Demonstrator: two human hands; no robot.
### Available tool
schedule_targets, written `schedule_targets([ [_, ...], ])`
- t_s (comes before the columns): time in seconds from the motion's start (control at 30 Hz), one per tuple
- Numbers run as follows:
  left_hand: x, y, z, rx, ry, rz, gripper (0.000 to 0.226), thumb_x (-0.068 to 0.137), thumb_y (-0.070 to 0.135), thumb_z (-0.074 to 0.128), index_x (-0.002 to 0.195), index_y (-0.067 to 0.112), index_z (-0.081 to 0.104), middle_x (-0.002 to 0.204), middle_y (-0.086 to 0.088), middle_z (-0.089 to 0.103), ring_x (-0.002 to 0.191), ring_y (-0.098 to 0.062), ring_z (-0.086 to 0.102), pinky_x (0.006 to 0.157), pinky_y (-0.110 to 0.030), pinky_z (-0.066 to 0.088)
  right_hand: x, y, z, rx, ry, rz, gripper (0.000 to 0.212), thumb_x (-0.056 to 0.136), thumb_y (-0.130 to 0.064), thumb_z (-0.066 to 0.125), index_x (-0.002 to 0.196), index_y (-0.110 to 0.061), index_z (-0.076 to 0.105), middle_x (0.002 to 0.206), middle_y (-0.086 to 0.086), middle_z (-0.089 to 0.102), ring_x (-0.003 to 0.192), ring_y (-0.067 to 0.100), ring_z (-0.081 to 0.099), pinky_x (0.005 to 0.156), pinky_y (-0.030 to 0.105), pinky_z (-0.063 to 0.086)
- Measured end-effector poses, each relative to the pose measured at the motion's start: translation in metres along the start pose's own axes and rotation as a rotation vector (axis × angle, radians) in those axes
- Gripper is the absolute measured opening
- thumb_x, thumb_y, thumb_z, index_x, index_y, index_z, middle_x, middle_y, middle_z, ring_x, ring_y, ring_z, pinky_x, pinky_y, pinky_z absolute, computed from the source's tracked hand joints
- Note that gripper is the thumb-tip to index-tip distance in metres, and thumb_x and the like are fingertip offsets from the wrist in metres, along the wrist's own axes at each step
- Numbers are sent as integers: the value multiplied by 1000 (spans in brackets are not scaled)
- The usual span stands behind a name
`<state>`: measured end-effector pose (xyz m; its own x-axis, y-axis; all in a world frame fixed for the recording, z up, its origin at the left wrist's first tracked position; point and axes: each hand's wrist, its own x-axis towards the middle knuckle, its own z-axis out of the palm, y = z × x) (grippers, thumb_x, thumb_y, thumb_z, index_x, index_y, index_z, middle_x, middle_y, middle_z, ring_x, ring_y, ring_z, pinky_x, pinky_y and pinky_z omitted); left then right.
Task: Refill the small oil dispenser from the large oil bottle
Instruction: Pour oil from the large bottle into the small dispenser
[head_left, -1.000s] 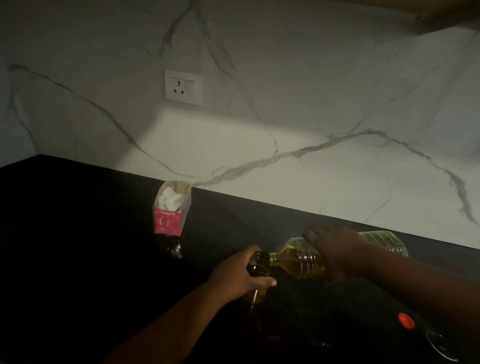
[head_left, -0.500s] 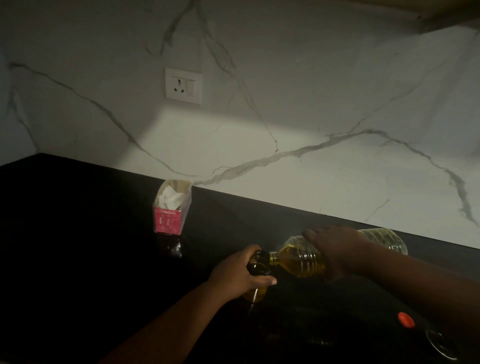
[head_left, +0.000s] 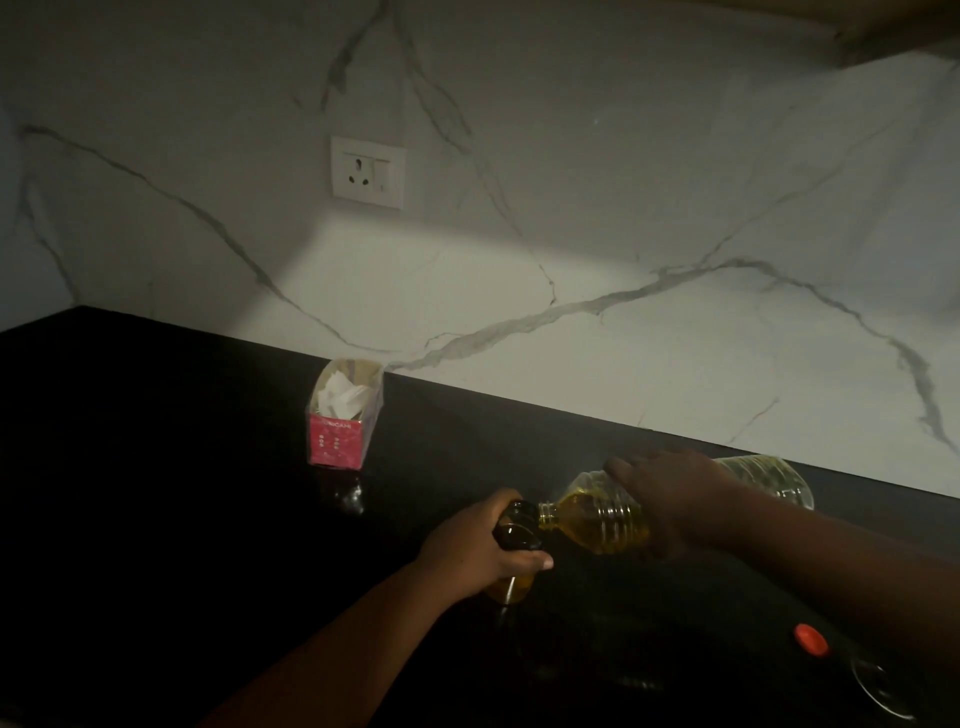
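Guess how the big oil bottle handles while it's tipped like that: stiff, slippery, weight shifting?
The large oil bottle looks like thin clear ribbed plastic, so it probably flexes under the right hand. It looks only partly full, with oil pooled toward the neck, so weight likely shifts as it tips. Any oil film could make it slippery.

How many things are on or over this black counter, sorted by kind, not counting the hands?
Oil containers: 2, the large oil bottle and the small oil dispenser
Loose caps: 1, the red cap
Boxes: 1, the pink tissue box
Glassy item at the lower right edge, too dark to identify: 1
Total: 5
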<state>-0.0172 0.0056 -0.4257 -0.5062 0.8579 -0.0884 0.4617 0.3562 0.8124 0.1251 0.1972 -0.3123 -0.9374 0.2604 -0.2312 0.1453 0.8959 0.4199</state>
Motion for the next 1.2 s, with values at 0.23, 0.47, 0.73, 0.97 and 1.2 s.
schedule_targets([
  [0.23,0,-2,2,-1,9,5,76,72,56,80,136,40,42,122,13,58,113,-11,57,97,-38,50,-1,-1,-3,-10,-18,3,95,58,-55,80,135,-23,33,127,0,57,112,22,57,93,41,49],
  [0.47,3,-6,3,-14,-3,0,69,69,61,79,126,48,42,103,23,56,101,0,56,88,-29,49,-1,-1,-4,-21,-17,6,94,59,-55,79,135,-23,33,127,0,57,113,23,56,94,41,47],
  [0.73,4,-9,3,-11,-5,-2,71,68,61,80,127,49,40,103,23,54,103,-2,56,86,-28,48,-1,-2,-2,-26,-11,10,96,60,-54,80,137,-23,32,128,0,57,115,23,56,95,42,47],
  [0.97,4,-9,4,-1,5,0,70,67,62,79,125,51,41,101,24,54,101,-1,55,85,-28,48,-3,-2,-7,-26,1,-7,92,61,-55,78,135,-22,33,126,1,57,113,23,56,93,38,47],
  [1.2,5,-7,3,15,7,4,72,68,60,80,128,46,43,104,21,56,104,-3,57,87,-28,48,-5,-4,-9,-32,12,-3,85,64,-53,77,131,-24,35,123,0,58,111,22,57,88,32,45],
])
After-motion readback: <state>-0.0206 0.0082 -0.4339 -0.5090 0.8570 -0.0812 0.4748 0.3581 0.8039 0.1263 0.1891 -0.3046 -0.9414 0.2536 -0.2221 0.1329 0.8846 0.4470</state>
